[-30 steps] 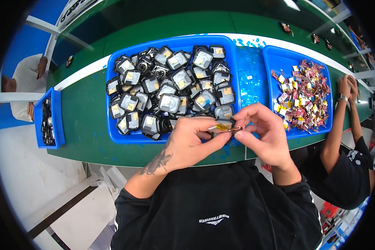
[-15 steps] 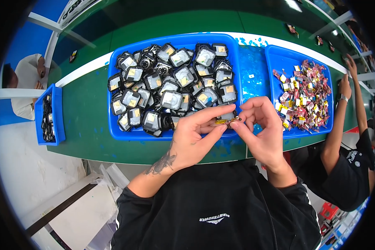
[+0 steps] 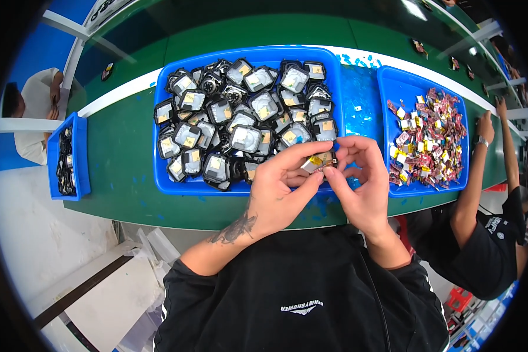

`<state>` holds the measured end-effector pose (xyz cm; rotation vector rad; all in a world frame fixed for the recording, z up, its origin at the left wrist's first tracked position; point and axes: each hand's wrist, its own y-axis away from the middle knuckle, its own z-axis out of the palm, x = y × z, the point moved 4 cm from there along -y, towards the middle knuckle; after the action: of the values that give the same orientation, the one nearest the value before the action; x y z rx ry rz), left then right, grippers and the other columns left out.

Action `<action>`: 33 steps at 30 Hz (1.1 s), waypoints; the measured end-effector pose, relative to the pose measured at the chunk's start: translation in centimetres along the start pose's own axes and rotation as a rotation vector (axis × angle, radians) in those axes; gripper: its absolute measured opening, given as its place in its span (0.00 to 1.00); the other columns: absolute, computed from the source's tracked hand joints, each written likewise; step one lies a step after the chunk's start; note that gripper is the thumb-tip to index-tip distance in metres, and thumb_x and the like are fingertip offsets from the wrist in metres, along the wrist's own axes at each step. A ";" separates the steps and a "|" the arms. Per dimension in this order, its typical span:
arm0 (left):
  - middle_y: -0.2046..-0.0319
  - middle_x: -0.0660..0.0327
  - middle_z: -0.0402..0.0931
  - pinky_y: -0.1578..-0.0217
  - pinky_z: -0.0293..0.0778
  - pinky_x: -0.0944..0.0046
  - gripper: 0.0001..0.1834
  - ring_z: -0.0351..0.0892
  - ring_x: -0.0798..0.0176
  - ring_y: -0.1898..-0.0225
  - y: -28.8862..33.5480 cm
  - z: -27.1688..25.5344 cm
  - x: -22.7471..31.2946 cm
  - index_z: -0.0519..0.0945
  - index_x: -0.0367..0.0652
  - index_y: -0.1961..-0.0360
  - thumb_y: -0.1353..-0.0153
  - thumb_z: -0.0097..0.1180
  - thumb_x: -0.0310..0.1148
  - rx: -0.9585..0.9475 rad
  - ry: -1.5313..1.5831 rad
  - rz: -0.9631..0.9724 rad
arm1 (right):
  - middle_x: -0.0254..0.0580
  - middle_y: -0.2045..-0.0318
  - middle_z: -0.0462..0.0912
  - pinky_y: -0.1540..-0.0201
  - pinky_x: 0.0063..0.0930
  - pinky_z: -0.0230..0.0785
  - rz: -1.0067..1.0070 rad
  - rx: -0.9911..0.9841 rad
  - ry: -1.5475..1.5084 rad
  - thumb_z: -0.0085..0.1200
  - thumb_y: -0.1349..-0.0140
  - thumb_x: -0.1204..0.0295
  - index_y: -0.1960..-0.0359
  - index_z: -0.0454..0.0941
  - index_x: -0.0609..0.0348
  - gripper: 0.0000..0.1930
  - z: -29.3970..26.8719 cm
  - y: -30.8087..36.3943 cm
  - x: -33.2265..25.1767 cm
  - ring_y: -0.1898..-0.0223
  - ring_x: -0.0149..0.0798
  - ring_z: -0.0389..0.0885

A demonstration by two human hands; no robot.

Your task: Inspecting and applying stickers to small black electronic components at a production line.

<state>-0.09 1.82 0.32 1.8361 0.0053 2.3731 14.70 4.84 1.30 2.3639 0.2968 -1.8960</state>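
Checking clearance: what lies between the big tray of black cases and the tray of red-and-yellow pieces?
In the head view, a shiny blue surface bearing a small white piece; the right hand overlaps its near end.

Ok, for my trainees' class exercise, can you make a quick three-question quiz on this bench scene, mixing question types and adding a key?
1. True or false: the left hand is empty.

2. Multiple choice: what fills the large blue tray in the middle?
A) folded cloths
B) black-rimmed cases
C) glass bottles

3. Fill in the blank: from the wearer's view, the blue tray of small red, yellow and white pieces stands to the ____ of the large one.

Key:
1. False; it holds a small yellow-and-white part.
2. B
3. right
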 end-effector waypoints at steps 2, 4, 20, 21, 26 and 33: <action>0.45 0.56 0.76 0.52 0.79 0.67 0.23 0.79 0.65 0.48 -0.2 0.0 0.0 0.72 0.36 0.40 0.37 0.50 0.17 0.008 0.024 -0.004 | 0.37 0.65 0.77 0.68 0.19 0.73 0.049 -0.013 -0.065 0.61 0.45 0.83 0.49 0.71 0.63 0.21 0.3 -0.2 0.0 0.66 0.25 0.76; 0.48 0.50 0.76 0.49 0.78 0.65 0.25 0.79 0.63 0.49 -0.4 -0.1 0.4 0.68 0.34 0.38 0.38 0.51 0.15 0.047 0.016 -0.008 | 0.37 0.64 0.76 0.65 0.19 0.75 -0.008 -0.026 -0.012 0.60 0.44 0.84 0.48 0.71 0.63 0.21 0.7 -0.2 0.1 0.65 0.26 0.77; 0.60 0.56 0.74 0.54 0.70 0.55 0.23 0.70 0.51 0.55 0.5 -6.8 5.7 0.79 0.38 0.52 0.48 0.67 0.35 0.353 -1.585 0.207 | 0.50 0.63 0.82 0.72 0.28 0.79 0.165 -0.105 0.294 0.71 0.55 0.75 0.56 0.76 0.69 0.24 3.3 -30.8 5.5 0.68 0.37 0.84; 0.60 0.57 0.73 0.53 0.69 0.54 0.23 0.70 0.52 0.54 0.6 -7.0 5.2 0.79 0.37 0.52 0.48 0.67 0.35 0.326 -1.574 0.185 | 0.52 0.60 0.82 0.73 0.28 0.80 0.210 -0.127 0.355 0.73 0.58 0.74 0.57 0.77 0.69 0.25 3.5 -31.4 6.3 0.68 0.38 0.84; 0.60 0.60 0.77 0.52 0.69 0.54 0.15 0.72 0.51 0.54 0.4 -6.9 5.5 0.81 0.41 0.62 0.52 0.69 0.28 0.414 -1.449 0.307 | 0.51 0.62 0.84 0.65 0.35 0.79 -0.215 0.090 0.844 0.72 0.54 0.62 0.60 0.80 0.65 0.23 0.6 -29.4 4.0 0.65 0.47 0.85; 0.66 0.60 0.80 0.65 0.75 0.73 0.09 0.80 0.72 0.66 -0.4 -6.3 6.0 0.79 0.32 0.60 0.42 0.60 0.17 0.405 -0.455 0.199 | 0.41 0.71 0.86 0.64 0.24 0.76 -0.113 -0.788 0.163 0.61 0.39 0.68 0.61 0.81 0.64 0.11 2.8 -10.3 -5.0 0.68 0.30 0.85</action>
<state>-7.56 3.40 4.43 2.6446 0.2857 2.1265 8.84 13.90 6.02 1.9580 0.9938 -1.2618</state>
